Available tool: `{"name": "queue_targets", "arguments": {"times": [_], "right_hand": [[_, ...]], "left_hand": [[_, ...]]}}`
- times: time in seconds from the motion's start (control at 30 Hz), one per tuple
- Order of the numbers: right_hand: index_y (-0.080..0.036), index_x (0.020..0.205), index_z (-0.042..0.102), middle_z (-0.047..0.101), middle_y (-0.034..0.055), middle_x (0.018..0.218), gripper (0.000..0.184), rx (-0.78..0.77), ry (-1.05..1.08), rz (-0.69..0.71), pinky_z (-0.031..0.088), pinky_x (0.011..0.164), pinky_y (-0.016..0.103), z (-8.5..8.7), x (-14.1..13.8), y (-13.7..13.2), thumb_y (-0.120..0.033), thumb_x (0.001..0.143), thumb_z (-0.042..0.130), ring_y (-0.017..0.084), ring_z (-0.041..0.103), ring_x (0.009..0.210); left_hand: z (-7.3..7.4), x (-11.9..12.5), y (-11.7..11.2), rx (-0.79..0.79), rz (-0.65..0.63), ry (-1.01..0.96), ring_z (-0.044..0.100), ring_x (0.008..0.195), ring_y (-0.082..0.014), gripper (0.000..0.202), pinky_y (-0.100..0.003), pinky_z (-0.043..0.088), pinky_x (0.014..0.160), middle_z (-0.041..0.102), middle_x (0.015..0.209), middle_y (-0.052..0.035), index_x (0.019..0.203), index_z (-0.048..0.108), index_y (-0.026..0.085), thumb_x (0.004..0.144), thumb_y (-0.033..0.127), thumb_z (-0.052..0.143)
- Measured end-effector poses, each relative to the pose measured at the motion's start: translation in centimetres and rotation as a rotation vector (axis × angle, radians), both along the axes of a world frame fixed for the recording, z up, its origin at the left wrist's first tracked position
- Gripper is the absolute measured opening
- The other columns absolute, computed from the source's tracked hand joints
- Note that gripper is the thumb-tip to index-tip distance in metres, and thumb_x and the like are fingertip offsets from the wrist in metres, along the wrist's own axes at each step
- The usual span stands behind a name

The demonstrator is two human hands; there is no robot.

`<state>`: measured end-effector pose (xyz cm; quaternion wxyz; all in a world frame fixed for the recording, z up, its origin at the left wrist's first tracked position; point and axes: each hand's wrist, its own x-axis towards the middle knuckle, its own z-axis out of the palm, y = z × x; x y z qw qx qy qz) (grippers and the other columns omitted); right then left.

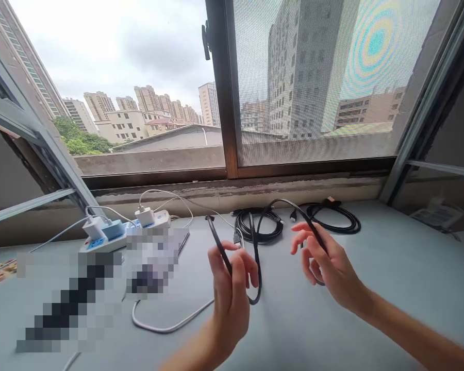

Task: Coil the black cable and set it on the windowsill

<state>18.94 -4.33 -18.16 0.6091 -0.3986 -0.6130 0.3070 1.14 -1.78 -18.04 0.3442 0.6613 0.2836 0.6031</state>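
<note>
A black cable [255,263] runs between my two hands, rising in a loop and hanging down in a bend. My left hand [230,299] is closed around one stretch of it, with a short end and its dark plug [210,219] sticking up past the fingers. Higher and to the right, my right hand [334,265] pinches another stretch between thumb and fingers, its other fingers loosely curled. Behind the hands lies a coiled black cable [272,236] with a USB plug [237,239] beside it. A second black coil [353,225] rests farther right.
At the left, a white power strip [163,220] carries plugged-in chargers [145,217]. A white cable [160,330] curves across the grey table [294,335] toward my left hand. Blurred-out items lie at the left. A window frame [230,103] and metal posts [400,170] stand behind.
</note>
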Motion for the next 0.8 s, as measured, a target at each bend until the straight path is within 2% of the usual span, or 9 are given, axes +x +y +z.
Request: {"name": "queue_targets", "arguments": {"times": [0.13,0.23,0.37,0.5,0.67,0.8], "right_hand": [[-0.023,0.114,0.047,0.051,-0.0017,0.074,0.026,0.143,0.059,-0.119,0.032,0.036,0.017,0.3,0.3,0.1,-0.04,0.103,0.031,0.007,0.042,0.039],[-0.023,0.115,0.048,0.052,-0.0011,0.074,0.027,0.255,0.092,-0.241,0.035,0.037,0.018,0.7,0.7,0.3,-0.041,0.103,0.033,0.009,0.047,0.042],[-0.021,0.112,0.053,0.054,0.0006,0.074,0.031,0.289,0.097,-0.343,0.035,0.035,0.02,1.2,1.4,0.7,-0.044,0.101,0.035,0.011,0.051,0.045],[-0.02,0.107,0.06,0.054,0.0006,0.068,0.031,0.322,-0.005,-0.401,0.035,0.038,0.021,1.4,2.1,0.9,-0.042,0.101,0.038,0.012,0.05,0.047],[-0.021,0.101,0.064,0.05,-0.0026,0.057,0.024,0.42,-0.154,-0.483,0.036,0.041,0.022,1.2,2.2,0.7,-0.035,0.1,0.044,0.011,0.045,0.045],[-0.02,0.107,0.063,0.049,-0.0033,0.053,0.025,0.473,-0.081,-0.508,0.034,0.038,0.024,1.2,2.1,0.6,-0.034,0.1,0.044,0.012,0.043,0.041]], "left_hand": [[0.6,0.1,0.2,0.104,0.073,-0.051,0.048,0.055,-0.0089,0.01,-0.024,0.04,0.056,0.051,0.073,0.0051,0.097,0.032,0.026,0.093,0.031,0.04],[1.2,0.2,0.5,0.088,0.133,-0.106,0.049,0.055,-0.007,0.011,-0.022,0.041,0.054,0.053,0.084,0.0035,0.095,0.035,0.026,0.092,0.031,0.044],[1.6,0.2,0.7,-0.055,0.129,-0.096,0.051,0.052,-0.0114,0.022,-0.025,0.043,0.053,0.055,0.066,0.0036,0.103,0.038,0.023,0.093,0.043,0.036],[1.8,0.1,0.7,-0.133,0.106,-0.044,0.051,0.048,-0.0138,0.032,-0.027,0.042,0.054,0.053,0.052,0.0046,0.105,0.039,0.021,0.094,0.048,0.027],[1.9,0.1,1.1,-0.129,0.121,-0.094,0.053,0.05,-0.0145,0.032,-0.028,0.043,0.058,0.052,0.05,0.0063,0.103,0.038,0.022,0.092,0.051,0.034],[2.2,-0.5,2.0,-0.038,0.168,-0.074,0.055,0.054,-0.0149,0.032,-0.028,0.044,0.061,0.055,0.053,0.0052,0.101,0.043,0.022,0.088,0.05,0.045]]}}
